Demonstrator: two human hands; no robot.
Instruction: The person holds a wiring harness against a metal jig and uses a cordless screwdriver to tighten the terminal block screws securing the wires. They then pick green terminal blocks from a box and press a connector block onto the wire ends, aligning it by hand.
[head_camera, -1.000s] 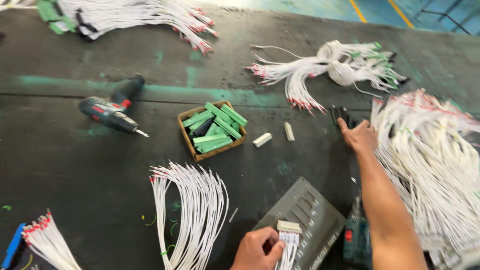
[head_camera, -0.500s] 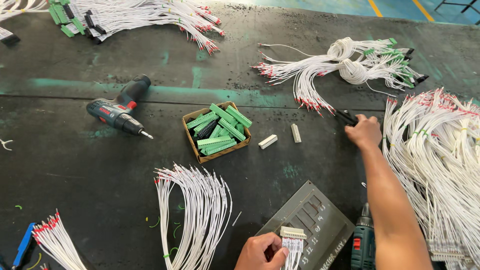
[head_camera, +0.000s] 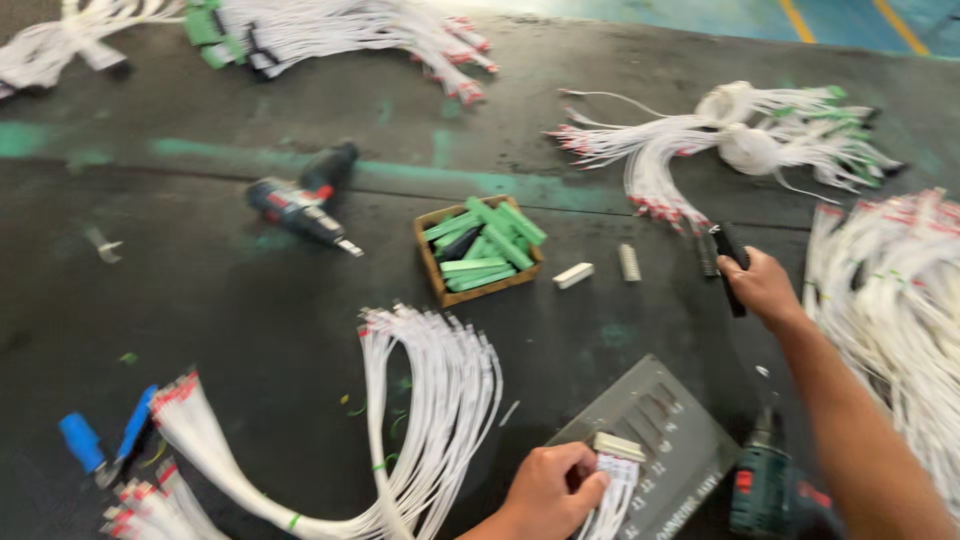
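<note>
Head view, only one cam. You are leaning over a dark worktop (head_camera: 200, 330) w/ many wire bundles on it.

Your right hand (head_camera: 765, 287) is reaching far out, fingers closing around a slim black tool (head_camera: 728, 262); the tool is sticking out above and below the fist, so the hand is pinching it, not spread. It is lying just beside a small black comb-like strip (head_camera: 706, 254) and near a white ribbed strip (head_camera: 629, 262). A white connector piece (head_camera: 573, 275) is sitting a bit more to the left.

Your left hand (head_camera: 548, 490) is staying at the bottom edge, curled, thumb and fingers pinching a pale connector block (head_camera: 618, 447) w/ white wires hanging from it. The block is resting on the corner of a grey slotted plate (head_camera: 665, 440).

Next to the left hand a white wire bundle (head_camera: 440, 390) w/ red tips is fanning across the worktop. A cardboard box (head_camera: 432, 262) w/ green connectors (head_camera: 495, 240) is standing in the middle, well apart from both hands. A cordless driver (head_camera: 300, 205) is lying to the left of the box; a second green driver (head_camera: 765, 490) is standing near your right forearm. Blue-handled pliers (head_camera: 105, 440) are lying at bottom left. More wire bundles are at top right (head_camera: 730, 140), at the right edge (head_camera: 890, 300) and along the top (head_camera: 350, 25), a bit blurred.
</note>
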